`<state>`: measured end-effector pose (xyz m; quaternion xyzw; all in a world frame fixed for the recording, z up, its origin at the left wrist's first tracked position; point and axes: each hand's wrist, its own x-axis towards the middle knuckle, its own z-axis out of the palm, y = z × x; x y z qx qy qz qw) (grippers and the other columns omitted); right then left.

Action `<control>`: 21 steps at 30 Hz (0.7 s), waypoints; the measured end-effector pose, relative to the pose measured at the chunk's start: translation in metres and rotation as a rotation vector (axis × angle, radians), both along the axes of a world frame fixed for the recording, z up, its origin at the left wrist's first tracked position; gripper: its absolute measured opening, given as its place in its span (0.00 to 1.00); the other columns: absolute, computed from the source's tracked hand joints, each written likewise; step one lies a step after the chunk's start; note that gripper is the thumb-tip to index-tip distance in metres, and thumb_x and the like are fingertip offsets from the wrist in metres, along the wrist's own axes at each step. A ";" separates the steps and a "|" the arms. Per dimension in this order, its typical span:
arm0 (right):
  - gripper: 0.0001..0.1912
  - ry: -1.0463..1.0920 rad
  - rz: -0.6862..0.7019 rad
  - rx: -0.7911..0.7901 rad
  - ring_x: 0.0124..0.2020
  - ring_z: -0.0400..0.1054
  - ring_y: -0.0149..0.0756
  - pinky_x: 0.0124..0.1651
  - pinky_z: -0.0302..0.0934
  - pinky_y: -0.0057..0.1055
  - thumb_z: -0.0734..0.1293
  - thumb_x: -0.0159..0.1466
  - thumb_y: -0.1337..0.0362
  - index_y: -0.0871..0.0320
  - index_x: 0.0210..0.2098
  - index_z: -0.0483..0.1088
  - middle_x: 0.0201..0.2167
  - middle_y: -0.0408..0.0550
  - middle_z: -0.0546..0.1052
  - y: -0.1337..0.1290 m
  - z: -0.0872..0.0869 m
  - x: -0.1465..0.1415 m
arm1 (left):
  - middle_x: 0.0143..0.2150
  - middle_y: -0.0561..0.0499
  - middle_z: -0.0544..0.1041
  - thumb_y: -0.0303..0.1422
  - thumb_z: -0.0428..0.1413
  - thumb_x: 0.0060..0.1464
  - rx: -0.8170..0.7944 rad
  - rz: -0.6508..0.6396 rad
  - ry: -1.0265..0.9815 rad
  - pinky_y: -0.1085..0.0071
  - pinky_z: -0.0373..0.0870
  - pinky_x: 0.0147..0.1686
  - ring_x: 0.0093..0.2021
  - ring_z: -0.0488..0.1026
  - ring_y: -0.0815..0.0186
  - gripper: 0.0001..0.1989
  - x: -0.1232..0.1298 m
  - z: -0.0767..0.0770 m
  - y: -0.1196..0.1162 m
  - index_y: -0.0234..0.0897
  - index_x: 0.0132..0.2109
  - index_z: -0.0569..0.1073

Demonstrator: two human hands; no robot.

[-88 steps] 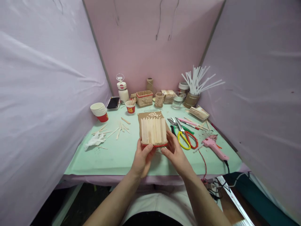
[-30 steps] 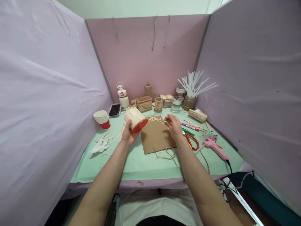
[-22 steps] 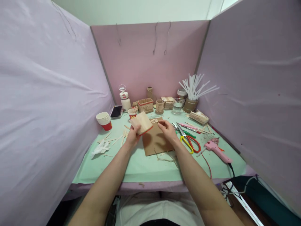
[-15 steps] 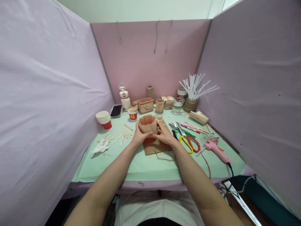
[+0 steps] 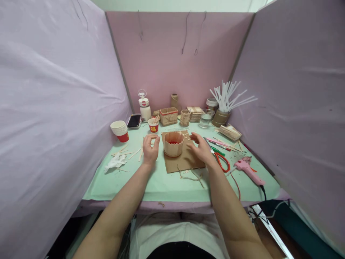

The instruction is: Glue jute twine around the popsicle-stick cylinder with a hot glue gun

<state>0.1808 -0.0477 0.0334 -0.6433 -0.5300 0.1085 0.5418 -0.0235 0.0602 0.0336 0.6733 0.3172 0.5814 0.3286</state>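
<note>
A round cup-like holder (image 5: 173, 149) ringed with wooden craft sticks, jagged at the rim and red inside, stands upright on a brown cardboard sheet (image 5: 185, 162). To its left, apart from it, is my left hand (image 5: 151, 149), fingers curved with a gap to the thumb and nothing in them. My right hand (image 5: 199, 147) hovers over the cardboard's right side, fingers spread and empty, near the scissors (image 5: 222, 162), which my arm partly hides. A loose piece of twine (image 5: 190, 177) lies at the cardboard's front edge.
A pink hot glue gun (image 5: 249, 172) with a cord lies at right. Stacked paper cups (image 5: 120, 130), a crumpled tissue (image 5: 115, 162) and loose sticks are at left. Along the back stand a white bottle (image 5: 145, 109), a small basket (image 5: 168, 117), a glass bowl (image 5: 206, 118) and white glue sticks (image 5: 226, 95).
Both hands have let go of the stick-covered holder and moved apart, left hand leftward and right hand rightward. The holder now rests on the cardboard. The camera view has shifted slightly.
</note>
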 end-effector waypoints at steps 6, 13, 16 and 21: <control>0.10 -0.202 -0.058 -0.155 0.35 0.69 0.39 0.41 0.61 0.37 0.62 0.61 0.58 0.55 0.36 0.72 0.34 0.48 0.76 -0.061 0.003 -0.001 | 0.41 0.46 0.73 0.39 0.54 0.54 0.142 -0.293 0.234 0.59 0.64 0.49 0.43 0.68 0.59 0.10 -0.002 0.001 -0.027 0.43 0.41 0.76; 0.10 -0.470 -0.170 -0.475 0.36 0.66 0.43 0.39 0.56 0.36 0.65 0.58 0.57 0.56 0.25 0.68 0.30 0.51 0.72 -0.094 -0.017 -0.023 | 0.44 0.44 0.72 0.32 0.52 0.56 0.326 -0.789 0.716 0.62 0.63 0.47 0.46 0.64 0.59 0.11 -0.006 -0.011 -0.042 0.40 0.45 0.75; 0.10 -0.413 -0.153 -0.478 0.32 0.64 0.40 0.36 0.55 0.35 0.65 0.58 0.61 0.55 0.21 0.65 0.26 0.48 0.71 -0.091 -0.021 -0.027 | 0.42 0.45 0.71 0.30 0.52 0.56 0.307 -0.792 0.783 0.63 0.63 0.46 0.45 0.62 0.60 0.08 -0.004 -0.019 -0.043 0.39 0.40 0.75; 0.14 0.164 -0.113 -0.244 0.26 0.60 0.34 0.31 0.53 0.31 0.65 0.58 0.53 0.55 0.24 0.64 0.22 0.42 0.67 -0.092 -0.010 -0.027 | 0.36 0.46 0.71 0.30 0.50 0.57 0.281 -0.766 0.779 0.66 0.62 0.41 0.41 0.63 0.62 0.08 0.000 -0.024 -0.042 0.37 0.32 0.73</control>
